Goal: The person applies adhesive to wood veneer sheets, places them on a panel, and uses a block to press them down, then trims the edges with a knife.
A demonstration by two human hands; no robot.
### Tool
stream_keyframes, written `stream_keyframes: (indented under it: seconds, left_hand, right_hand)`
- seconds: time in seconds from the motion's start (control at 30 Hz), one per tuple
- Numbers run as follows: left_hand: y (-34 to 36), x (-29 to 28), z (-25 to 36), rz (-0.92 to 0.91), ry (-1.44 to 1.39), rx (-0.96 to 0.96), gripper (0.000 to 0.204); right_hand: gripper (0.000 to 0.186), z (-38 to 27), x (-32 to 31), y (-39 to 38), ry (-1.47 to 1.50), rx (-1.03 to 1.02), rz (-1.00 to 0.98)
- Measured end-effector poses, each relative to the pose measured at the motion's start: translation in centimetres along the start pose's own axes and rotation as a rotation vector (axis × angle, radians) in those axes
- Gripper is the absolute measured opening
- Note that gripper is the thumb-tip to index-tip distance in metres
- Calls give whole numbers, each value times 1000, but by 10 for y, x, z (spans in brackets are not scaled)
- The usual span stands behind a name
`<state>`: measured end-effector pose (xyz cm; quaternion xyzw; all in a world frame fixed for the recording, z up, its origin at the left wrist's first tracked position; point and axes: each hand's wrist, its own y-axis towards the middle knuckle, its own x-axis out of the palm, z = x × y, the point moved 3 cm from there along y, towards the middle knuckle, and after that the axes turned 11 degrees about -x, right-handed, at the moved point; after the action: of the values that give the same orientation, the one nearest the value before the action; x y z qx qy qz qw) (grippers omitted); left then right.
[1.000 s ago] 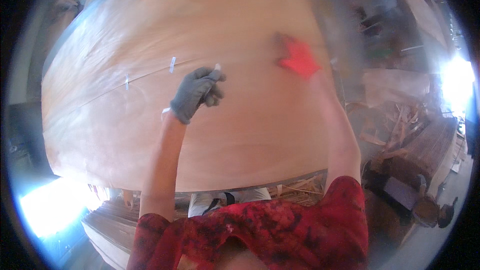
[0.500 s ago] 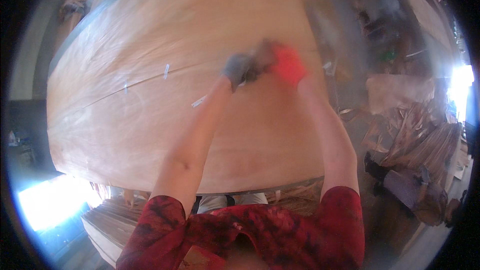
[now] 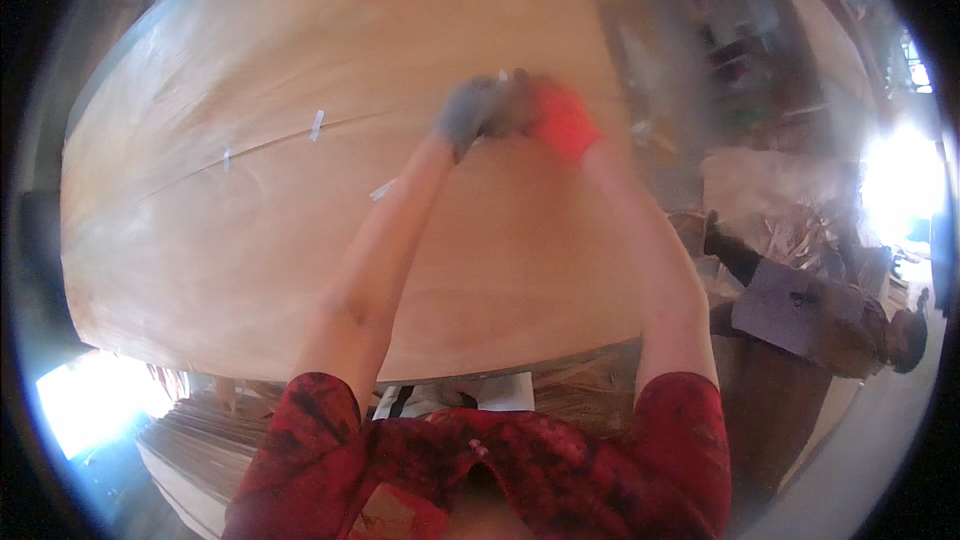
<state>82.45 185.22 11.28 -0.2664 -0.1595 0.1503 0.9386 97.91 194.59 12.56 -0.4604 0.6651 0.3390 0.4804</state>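
A large sheet of pale wood veneer lies before me, with a long crack running across it. Short strips of whitish tape bridge the crack, and another tape strip lies beside my left forearm. My left hand, in a grey glove, meets my right hand, in a red glove with dark fingers, above the sheet near its right edge. Both hands look closed, fingers drawn together and blurred. A tiny white bit shows at their fingertips; what they hold is mostly hidden.
Below the sheet's near left corner stands a stack of thin wood sheets. To the right, a person in a greyish top is beside torn veneer scraps. A brown sheet lies beyond the right edge.
My gloved hands stay together and have shifted slightly up and left in view. The whole scene has slid left a little, and the person at right appears higher.
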Motion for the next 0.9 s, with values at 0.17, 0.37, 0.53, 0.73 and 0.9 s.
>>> stream_keyframes:
  seconds: [0.17, 0.37, 0.53, 0.73, 0.9]
  left_hand:
    - [14, 20, 9, 42, -122, 40, 39]
    - [23, 16, 2, 201, -17, 28, 58]
    - [7, 30, 16, 220, 38, -23, 69]
    - [19, -20, -16, 351, 255, 108, 68]
    - [-11, 44, 18, 463, 125, -139, 64]
  right_hand:
    - [103, 6, -1, 5, -37, 27, -45]
    - [110, 8, 3, 9, 17, 5, -108]
    - [107, 5, -14, 8, 6, -73, -72]
    - [103, -13, 3, 31, 31, -192, -181]
    - [101, 35, 13, 22, 59, -185, -96]
